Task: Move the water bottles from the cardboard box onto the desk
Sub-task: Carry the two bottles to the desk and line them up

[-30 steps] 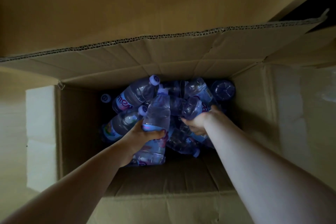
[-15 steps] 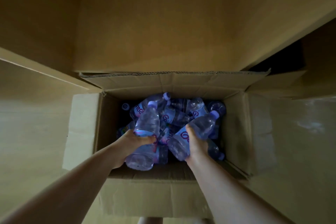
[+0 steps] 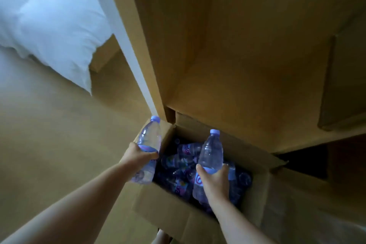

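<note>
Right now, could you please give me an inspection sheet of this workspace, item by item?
Surface: wooden floor under the cardboard box; desk top not clearly seen.
Job's things: two water bottles lifted, caps up; left bottle over the box's left edge, right bottle above the pile of bottles inside.
Clutter: nothing seen.
Grippers: left hand grips the left bottle; right hand grips the right bottle.
Cables: nothing seen.
Surroundings: white bedding upper left; wooden furniture panels above the box.

Dim and warm-toned overall; brightest at the white bedding (image 3: 45, 22), far up-left of both grips; deep shadow inside the cardboard box (image 3: 168, 204) beneath them; soft motion blur, wide-angle bending at edges
</note>
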A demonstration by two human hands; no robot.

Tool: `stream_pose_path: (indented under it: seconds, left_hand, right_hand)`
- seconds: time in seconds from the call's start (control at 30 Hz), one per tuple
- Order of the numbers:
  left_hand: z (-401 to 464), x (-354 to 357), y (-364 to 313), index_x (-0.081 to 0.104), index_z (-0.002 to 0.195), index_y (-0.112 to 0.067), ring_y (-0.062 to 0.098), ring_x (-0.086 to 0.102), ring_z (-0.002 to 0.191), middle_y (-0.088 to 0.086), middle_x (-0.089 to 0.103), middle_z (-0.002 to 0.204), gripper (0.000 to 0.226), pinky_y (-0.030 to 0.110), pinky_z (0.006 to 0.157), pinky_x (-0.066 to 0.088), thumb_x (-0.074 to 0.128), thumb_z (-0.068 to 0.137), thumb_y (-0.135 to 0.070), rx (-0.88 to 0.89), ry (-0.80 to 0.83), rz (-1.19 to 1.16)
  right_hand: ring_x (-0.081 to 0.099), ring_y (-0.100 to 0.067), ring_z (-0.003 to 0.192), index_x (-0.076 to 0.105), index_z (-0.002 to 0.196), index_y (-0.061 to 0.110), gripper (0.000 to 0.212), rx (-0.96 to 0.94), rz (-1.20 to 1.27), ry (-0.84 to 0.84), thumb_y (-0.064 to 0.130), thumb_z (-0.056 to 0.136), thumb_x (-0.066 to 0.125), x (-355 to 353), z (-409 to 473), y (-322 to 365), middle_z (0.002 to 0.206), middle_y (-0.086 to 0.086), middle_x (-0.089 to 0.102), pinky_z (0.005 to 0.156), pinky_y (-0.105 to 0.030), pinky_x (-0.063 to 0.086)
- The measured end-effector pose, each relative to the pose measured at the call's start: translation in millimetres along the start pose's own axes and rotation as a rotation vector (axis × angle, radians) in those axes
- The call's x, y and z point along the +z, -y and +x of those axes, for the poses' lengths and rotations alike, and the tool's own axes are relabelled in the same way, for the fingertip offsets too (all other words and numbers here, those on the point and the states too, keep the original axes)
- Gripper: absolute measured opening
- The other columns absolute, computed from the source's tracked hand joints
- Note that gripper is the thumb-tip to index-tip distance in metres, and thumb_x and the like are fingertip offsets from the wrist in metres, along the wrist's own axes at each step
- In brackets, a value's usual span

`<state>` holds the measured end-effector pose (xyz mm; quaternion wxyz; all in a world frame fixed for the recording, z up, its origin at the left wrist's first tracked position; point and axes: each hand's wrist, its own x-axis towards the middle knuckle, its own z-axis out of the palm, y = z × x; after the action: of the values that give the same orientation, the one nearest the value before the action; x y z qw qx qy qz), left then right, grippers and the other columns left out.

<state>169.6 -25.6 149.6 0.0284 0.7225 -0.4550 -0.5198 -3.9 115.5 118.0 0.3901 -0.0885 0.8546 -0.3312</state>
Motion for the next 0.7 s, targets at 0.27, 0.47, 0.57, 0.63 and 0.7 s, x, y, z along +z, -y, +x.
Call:
stream_pose_path:
  seconds: [0.27, 0.47, 0.57, 0.63, 0.7]
  left_hand:
    - [-106.1, -141.6, -13.8, 0.041, 0.103, -0.013, 0.027, 0.063, 0.085, 0.005, 0.057, 0.093, 0.057, 0.036, 0.056, 0.053, 0.081, 0.064, -0.026, 0.146, -0.326, -0.348]
    - [-153.3, -252.8, 15.6, 0.043, 0.101, -0.016, 0.024, 0.063, 0.089, -0.001, 0.059, 0.090, 0.053, 0.034, 0.074, 0.053, 0.082, 0.065, -0.019, 0.267, -0.605, -0.509]
    - [-171.2, -315.4, 39.7, 0.042, 0.103, -0.016, 0.021, 0.062, 0.086, 0.000, 0.059, 0.093, 0.053, 0.029, 0.070, 0.047, 0.082, 0.068, -0.018, 0.297, -0.706, -0.566]
    - [-181.8, -358.5, 58.9, 0.042, 0.105, -0.018, 0.012, 0.059, 0.078, -0.003, 0.058, 0.092, 0.054, 0.023, 0.062, 0.044, 0.081, 0.069, -0.021, 0.313, -0.756, -0.580]
    - [-193.7, -404.7, 81.3, 0.042, 0.107, -0.020, 0.005, 0.056, 0.076, -0.006, 0.057, 0.090, 0.054, 0.017, 0.057, 0.039, 0.081, 0.070, -0.022, 0.332, -0.804, -0.588]
  right_hand:
    - [0.064, -0.025, 0.089, 0.038, 0.102, 0.022, 0.052, -0.370, 0.017, 0.147, 0.042, 0.076, 0.078, 14.6, -104.7, 159.9, 0.102, -0.004, 0.061, 0.080, -0.046, 0.055]
    - [0.059, -0.019, 0.071, 0.034, 0.100, 0.019, 0.056, -0.641, -0.018, 0.246, 0.046, 0.075, 0.077, 85.0, -205.5, 246.3, 0.093, -0.001, 0.056, 0.056, -0.026, 0.042]
    - [0.057, -0.020, 0.070, 0.035, 0.104, 0.021, 0.058, -0.727, -0.049, 0.319, 0.050, 0.075, 0.076, 131.2, -263.4, 272.5, 0.092, 0.002, 0.057, 0.060, -0.026, 0.041]
    - [0.058, -0.017, 0.065, 0.037, 0.116, 0.022, 0.062, -0.784, -0.077, 0.374, 0.050, 0.075, 0.075, 162.4, -303.1, 285.9, 0.089, 0.008, 0.057, 0.054, -0.022, 0.042]
    - [0.062, -0.014, 0.065, 0.036, 0.124, 0.021, 0.067, -0.827, -0.089, 0.446, 0.048, 0.076, 0.075, 196.6, -344.1, 296.3, 0.095, 0.006, 0.061, 0.045, -0.021, 0.044]
